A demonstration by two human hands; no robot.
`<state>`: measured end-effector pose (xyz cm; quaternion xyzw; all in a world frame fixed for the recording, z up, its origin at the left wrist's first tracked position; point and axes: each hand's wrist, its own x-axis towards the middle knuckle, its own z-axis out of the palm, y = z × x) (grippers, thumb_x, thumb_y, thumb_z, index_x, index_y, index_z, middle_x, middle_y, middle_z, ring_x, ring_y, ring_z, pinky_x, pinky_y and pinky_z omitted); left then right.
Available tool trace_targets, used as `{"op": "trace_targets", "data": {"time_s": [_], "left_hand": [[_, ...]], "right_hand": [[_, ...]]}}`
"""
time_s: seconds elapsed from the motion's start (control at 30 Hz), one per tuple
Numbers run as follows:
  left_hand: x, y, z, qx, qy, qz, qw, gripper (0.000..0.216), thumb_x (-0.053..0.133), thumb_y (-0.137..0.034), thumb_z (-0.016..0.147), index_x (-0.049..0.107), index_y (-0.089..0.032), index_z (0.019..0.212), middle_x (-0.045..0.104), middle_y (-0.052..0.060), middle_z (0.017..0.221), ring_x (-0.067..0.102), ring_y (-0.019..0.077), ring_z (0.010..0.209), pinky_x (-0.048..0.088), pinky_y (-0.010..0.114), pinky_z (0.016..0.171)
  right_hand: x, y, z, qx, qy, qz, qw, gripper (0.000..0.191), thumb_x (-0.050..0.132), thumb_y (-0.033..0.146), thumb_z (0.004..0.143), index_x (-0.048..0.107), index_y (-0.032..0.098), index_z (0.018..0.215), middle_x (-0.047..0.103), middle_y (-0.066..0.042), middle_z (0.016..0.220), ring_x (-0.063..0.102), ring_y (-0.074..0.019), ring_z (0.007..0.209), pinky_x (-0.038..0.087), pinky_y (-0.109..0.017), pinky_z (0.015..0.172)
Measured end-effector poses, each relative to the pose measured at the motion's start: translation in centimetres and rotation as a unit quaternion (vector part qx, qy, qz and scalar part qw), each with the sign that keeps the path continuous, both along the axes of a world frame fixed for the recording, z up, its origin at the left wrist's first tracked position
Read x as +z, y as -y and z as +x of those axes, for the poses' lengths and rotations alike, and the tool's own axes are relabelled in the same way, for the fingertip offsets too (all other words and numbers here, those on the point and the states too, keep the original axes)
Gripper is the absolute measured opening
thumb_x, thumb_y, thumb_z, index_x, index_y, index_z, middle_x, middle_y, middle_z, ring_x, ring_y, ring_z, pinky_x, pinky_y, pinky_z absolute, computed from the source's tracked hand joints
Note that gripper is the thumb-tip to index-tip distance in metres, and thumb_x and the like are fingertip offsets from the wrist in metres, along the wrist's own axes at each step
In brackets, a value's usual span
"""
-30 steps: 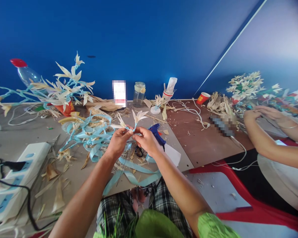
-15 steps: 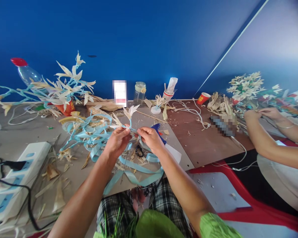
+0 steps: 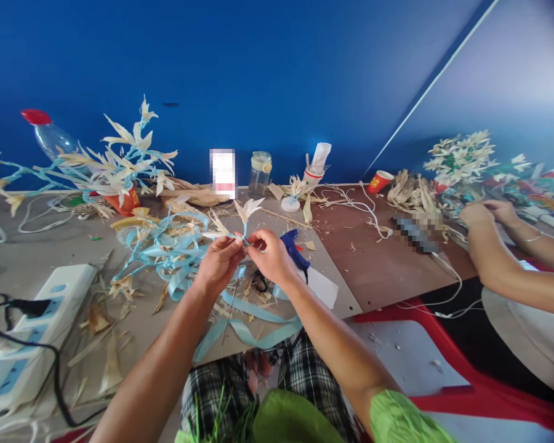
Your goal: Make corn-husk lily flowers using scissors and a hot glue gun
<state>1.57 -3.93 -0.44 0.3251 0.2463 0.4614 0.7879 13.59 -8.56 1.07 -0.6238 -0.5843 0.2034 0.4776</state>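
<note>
My left hand (image 3: pixel 218 263) pinches a branch of corn-husk flowers (image 3: pixel 248 210) by its stem, which is wrapped in light-blue ribbon. One pale flower stands upright above the fingers, another points off to the left. Right beside it, my right hand (image 3: pixel 271 257) is closed in a pinch on the light-blue ribbon (image 3: pixel 253 311) at the stem; the fingertips partly hide the grip. Loose ribbon lies in curls on the table below. A thin wire (image 3: pixel 229 314) sits between my forearms. Just right of my right hand lies a blue glue gun (image 3: pixel 296 247).
To the left lie a heap of ribbon-wrapped branches (image 3: pixel 161 246) and a white power strip (image 3: pixel 50 314). Behind are a flower arrangement (image 3: pixel 120 163), a glass jar (image 3: pixel 259 175) and a red paper cup (image 3: pixel 379 181). A co-worker's arms (image 3: pixel 503 246) are at the right.
My right hand has moved left and slightly up, closing in on my left hand at the stem. The upright flower has tilted and shifted a little to the right.
</note>
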Motion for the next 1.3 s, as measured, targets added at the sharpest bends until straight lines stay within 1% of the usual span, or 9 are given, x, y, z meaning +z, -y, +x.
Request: {"op": "trace_targets", "data": {"time_s": [0.17,0.23,0.33,0.4,0.5,0.63,1.0,1.17,1.3], "left_hand": [[-0.1,0.0,0.0,0.024,-0.01,-0.001,1.0,0.019,0.076,-0.016,0.06,0.063,-0.014,0.072,0.06,-0.001,0.067,0.055,0.007,0.06,0.045,0.02,0.058],[-0.2,0.0,0.1,0.021,-0.01,0.009,1.0,0.019,0.077,-0.017,0.06,0.063,-0.014,0.073,0.06,-0.002,0.067,0.055,0.0066,0.058,0.044,0.02,0.058],[-0.1,0.1,0.2,-0.009,-0.012,0.028,0.999,0.022,0.077,-0.021,0.06,0.063,-0.014,0.076,0.06,0.0,0.066,0.056,0.0086,0.058,0.044,0.022,0.057],[-0.1,0.1,0.2,-0.01,-0.01,0.025,1.0,0.021,0.077,-0.02,0.061,0.063,-0.014,0.076,0.059,-0.001,0.064,0.054,0.0073,0.055,0.043,0.021,0.056],[-0.2,0.0,0.1,0.012,-0.006,0.01,1.0,0.018,0.076,-0.017,0.061,0.063,-0.014,0.073,0.055,-0.004,0.061,0.046,0.0034,0.049,0.042,0.019,0.054],[-0.2,0.0,0.1,0.01,0.004,0.012,1.0,0.017,0.076,-0.018,0.062,0.064,-0.014,0.073,0.058,-0.002,0.066,0.052,0.0056,0.058,0.044,0.02,0.059],[-0.1,0.2,0.3,0.014,-0.014,0.014,1.0,0.018,0.076,-0.017,0.059,0.063,-0.014,0.071,0.054,-0.004,0.059,0.042,0.0031,0.048,0.036,0.018,0.05],[-0.1,0.4,0.5,0.036,-0.019,0.016,0.999,0.021,0.077,-0.016,0.055,0.059,-0.014,0.065,0.054,-0.004,0.059,0.042,0.003,0.048,0.034,0.018,0.048],[-0.1,0.5,0.5,0.034,-0.029,0.025,0.999,0.02,0.077,-0.017,0.055,0.059,-0.014,0.065,0.052,-0.005,0.056,0.041,0.0032,0.047,0.033,0.018,0.048]], "right_hand": [[0.0,-0.3,0.0,0.02,-0.044,0.009,0.999,0.013,0.05,0.027,0.078,0.059,0.018,0.073,0.056,-0.001,0.071,0.051,-0.0127,0.067,0.041,-0.025,0.064],[-0.4,-0.6,0.1,0.035,-0.145,-0.023,0.988,0.017,0.05,0.032,0.078,0.058,0.018,0.073,0.054,0.001,0.066,0.048,-0.0113,0.061,0.04,-0.024,0.059],[-1.1,-1.0,0.1,0.051,-0.309,-0.076,0.947,0.024,0.053,0.041,0.075,0.051,0.018,0.066,0.048,0.003,0.058,0.043,-0.0094,0.053,0.037,-0.022,0.05],[-1.3,-1.1,0.1,0.051,-0.345,-0.086,0.933,0.03,0.055,0.046,0.074,0.047,0.019,0.063,0.044,0.004,0.055,0.041,-0.0087,0.05,0.035,-0.022,0.048],[-0.9,-0.7,0.2,0.047,-0.274,-0.063,0.959,0.037,0.053,0.051,0.076,0.047,0.018,0.06,0.042,0.005,0.053,0.039,-0.0083,0.051,0.034,-0.022,0.049],[-0.4,-0.3,0.3,0.059,-0.165,-0.043,0.983,0.03,0.063,0.046,0.071,0.056,0.017,0.073,0.053,0.002,0.064,0.046,-0.0099,0.06,0.037,-0.022,0.057],[-0.6,-0.1,0.6,-0.002,-0.005,-0.027,1.0,0.027,0.04,0.037,0.086,0.053,0.02,0.071,0.049,0.001,0.06,0.047,-0.0136,0.059,0.035,-0.024,0.057],[-2.1,0.8,-0.7,-0.026,0.097,0.02,0.995,0.023,0.033,0.028,0.089,0.047,0.021,0.071,0.054,-0.004,0.069,0.05,-0.0166,0.067,0.036,-0.027,0.064],[-2.9,1.2,-0.9,-0.033,0.1,0.031,0.994,0.022,0.032,0.025,0.089,0.047,0.021,0.073,0.056,-0.005,0.073,0.052,-0.0171,0.07,0.037,-0.027,0.066]]}}
